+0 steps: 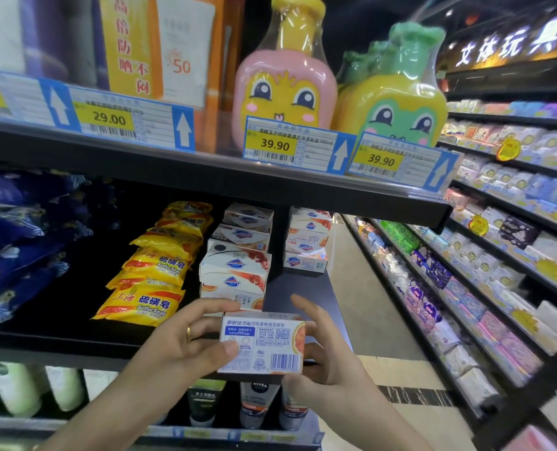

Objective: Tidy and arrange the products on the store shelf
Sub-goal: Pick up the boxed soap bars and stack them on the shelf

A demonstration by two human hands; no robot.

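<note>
Held item: a white soap box (263, 342) with its barcode side facing the camera, held up in front of the middle shelf (306, 289), just below the front stack of the same boxes.
Left hand (186, 345): gripping the box's left end, thumb on the printed face, fingers curled over the top edge. There's a ring on one finger.
Right hand (327, 356): wrapped around the right end of the box, one finger sticking up above it.
Soap stacks: one messy pile of white soap boxes (238, 255) right behind the held one, some tilted, and a shorter pile (308, 242) further back to the right.
Left of those: yellow sulfur soap packs (155, 265) in a leaning row, then dark blue packets (19, 242).
Shelf above: a pink cartoon bottle (285, 83) and a yellow-green one (397, 89), with price tags (295, 143) reading 39.90.
Shelf below: tubes (254, 405), one says NIVEA.
</note>
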